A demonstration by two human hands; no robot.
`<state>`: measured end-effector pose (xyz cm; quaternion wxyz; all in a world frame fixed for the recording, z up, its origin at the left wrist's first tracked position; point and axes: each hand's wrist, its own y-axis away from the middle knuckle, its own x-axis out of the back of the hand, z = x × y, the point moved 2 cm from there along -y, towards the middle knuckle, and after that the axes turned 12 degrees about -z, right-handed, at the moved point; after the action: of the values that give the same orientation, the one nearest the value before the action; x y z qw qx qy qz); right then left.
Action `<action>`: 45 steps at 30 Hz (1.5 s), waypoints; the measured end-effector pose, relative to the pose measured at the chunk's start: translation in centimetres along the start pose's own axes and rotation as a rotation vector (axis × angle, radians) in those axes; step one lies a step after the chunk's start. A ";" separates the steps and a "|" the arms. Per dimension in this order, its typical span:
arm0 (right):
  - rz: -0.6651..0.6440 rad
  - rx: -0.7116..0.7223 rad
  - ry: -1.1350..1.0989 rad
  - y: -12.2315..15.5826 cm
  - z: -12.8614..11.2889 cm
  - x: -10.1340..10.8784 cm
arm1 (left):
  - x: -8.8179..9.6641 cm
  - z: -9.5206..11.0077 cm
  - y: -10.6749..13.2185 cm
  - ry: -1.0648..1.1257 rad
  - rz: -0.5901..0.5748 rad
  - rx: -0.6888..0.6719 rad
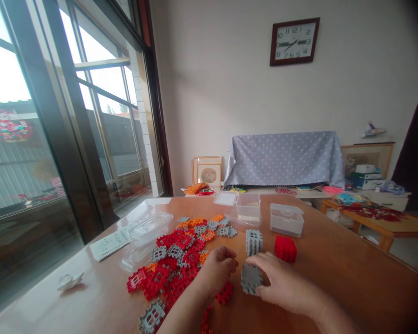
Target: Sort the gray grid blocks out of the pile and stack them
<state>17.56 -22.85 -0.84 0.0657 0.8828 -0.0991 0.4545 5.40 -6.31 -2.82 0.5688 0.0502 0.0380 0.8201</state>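
1. I have the right hand (282,283) closed around a grey notched plastic tile stack (251,279), which sits at its fingertips.
2. The left hand (216,268) is curled, holding nothing I can see, just beside a heap of red and grey plastic tiles (170,273).
3. Just ahead of the hands stand a grey tile column (254,242) and a red tile stack (285,248).

Gray interlocking plastic tiles (251,279), stacked

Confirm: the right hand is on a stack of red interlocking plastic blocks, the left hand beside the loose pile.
Wrong colour: the head view shows the stack of interlocking plastic blocks under the right hand is grey, not red; the left hand is beside the loose pile.
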 end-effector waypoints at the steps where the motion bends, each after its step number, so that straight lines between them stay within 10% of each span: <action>1: -0.017 0.001 0.014 0.0 0.0 -0.1 | 0.0 -0.2 -0.1 -0.054 0.005 -0.001; 13: -0.089 -0.042 0.091 -0.5 -0.2 -1.2 | -0.4 -1.7 -0.5 -0.366 -0.063 -0.031; 45: -0.073 0.001 -0.018 -1.2 1.0 -2.2 | -0.3 -2.7 -1.1 -0.379 -0.164 -0.042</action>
<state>17.40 -21.63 -3.20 0.0806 0.8900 -0.0672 0.4437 6.17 -6.26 -5.65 0.6315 0.1887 -0.0829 0.7475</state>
